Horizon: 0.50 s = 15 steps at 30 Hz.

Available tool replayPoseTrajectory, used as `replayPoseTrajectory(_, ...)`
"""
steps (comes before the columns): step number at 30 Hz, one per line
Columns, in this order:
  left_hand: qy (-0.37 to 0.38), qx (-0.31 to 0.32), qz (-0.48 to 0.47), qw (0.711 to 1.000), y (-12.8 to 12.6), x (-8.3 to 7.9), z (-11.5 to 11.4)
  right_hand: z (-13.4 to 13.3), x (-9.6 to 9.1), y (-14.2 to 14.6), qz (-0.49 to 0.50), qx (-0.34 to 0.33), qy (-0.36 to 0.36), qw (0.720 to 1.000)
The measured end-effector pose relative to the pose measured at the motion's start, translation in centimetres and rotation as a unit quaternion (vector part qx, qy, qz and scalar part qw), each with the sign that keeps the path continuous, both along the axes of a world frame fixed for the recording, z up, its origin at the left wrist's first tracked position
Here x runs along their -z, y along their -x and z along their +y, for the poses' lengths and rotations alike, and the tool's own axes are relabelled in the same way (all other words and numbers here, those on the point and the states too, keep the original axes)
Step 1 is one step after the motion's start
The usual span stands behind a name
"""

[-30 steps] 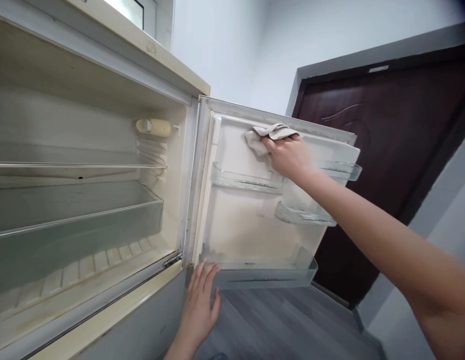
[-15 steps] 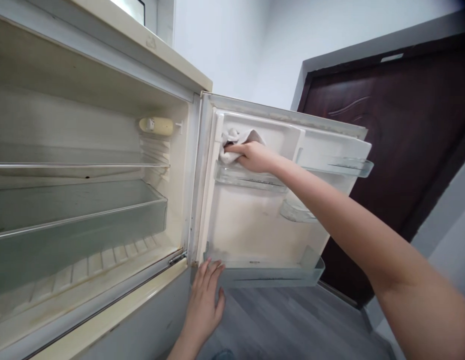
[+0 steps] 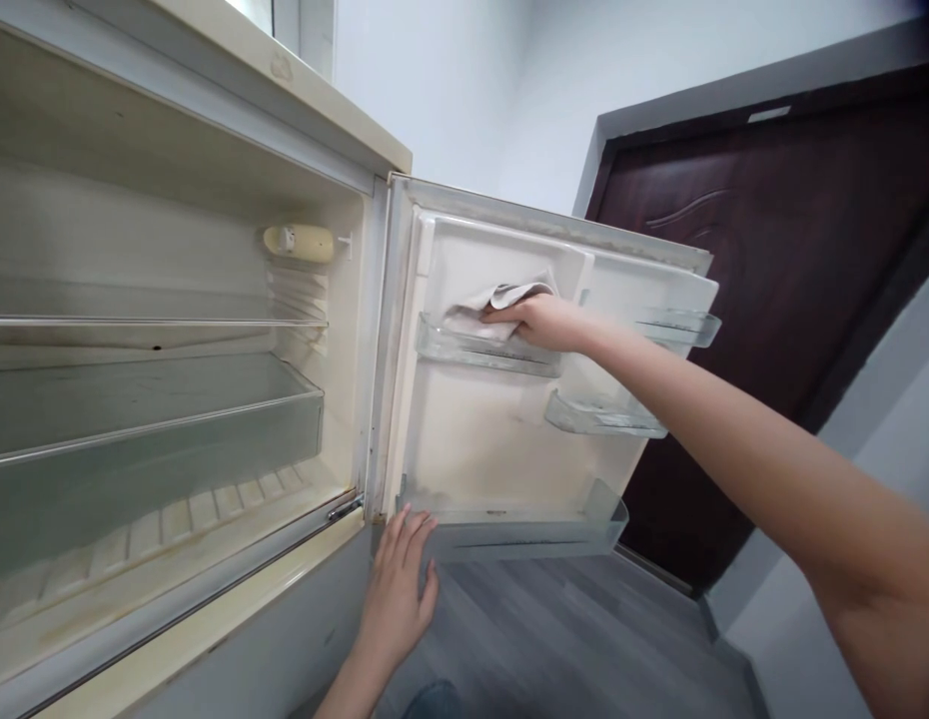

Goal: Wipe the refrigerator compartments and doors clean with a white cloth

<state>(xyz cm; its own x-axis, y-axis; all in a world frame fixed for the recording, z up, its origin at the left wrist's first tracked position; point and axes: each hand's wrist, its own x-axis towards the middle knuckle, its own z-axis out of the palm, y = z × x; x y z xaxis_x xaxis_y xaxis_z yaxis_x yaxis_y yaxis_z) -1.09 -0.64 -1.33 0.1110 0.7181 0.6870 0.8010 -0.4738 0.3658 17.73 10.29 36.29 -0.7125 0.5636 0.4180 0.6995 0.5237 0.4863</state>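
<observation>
My right hand point(image 3: 543, 322) is closed on a whitish cloth point(image 3: 475, 312), which lies against the inner face of the opened fridge door point(image 3: 479, 439), just over the upper left door shelf point(image 3: 475, 352). The fingertips are partly hidden in the cloth's folds. Lower down, my left hand point(image 3: 401, 579) has its fingers stretched out, resting at the left end of the clear bottom door shelf point(image 3: 524, 536), close to the hinge side. Nothing shows in that hand.
To the left stands the fridge interior, with a glass shelf point(image 3: 157, 322), a clear drawer point(image 3: 172, 424) and a yellowish lamp cover point(image 3: 307, 243). More door shelves, including a small middle one point(image 3: 603, 414), sit at right. Behind is a dark red door point(image 3: 734, 260); grey flooring point(image 3: 539, 629) lies below.
My right hand has moved the cloth from the upper left corner of the door panel rightward and slightly down, near the shelf. My left hand stays at the bottom shelf. The view has shifted slightly.
</observation>
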Motion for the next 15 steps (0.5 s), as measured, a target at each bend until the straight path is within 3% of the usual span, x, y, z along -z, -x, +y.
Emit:
replayPoseTrajectory(3, 0.017, 0.007, 0.002, 1.0, 0.0, -0.3, -0.1, -0.2, -0.8, -0.3, -0.043, 0.026, 0.003, 0.999)
replayPoseTrajectory(8, 0.03, 0.007, -0.007, 1.0, 0.0, -0.5, -0.2, -0.7, -3.4, -1.3, 0.006, 0.079, -0.107, 0.991)
replayPoseTrajectory(15, -0.002, 0.001, -0.001, 1.0, 0.2, 0.0, -0.1, -2.8, -3.1, -1.3, 0.043, 0.106, 0.024, 0.993)
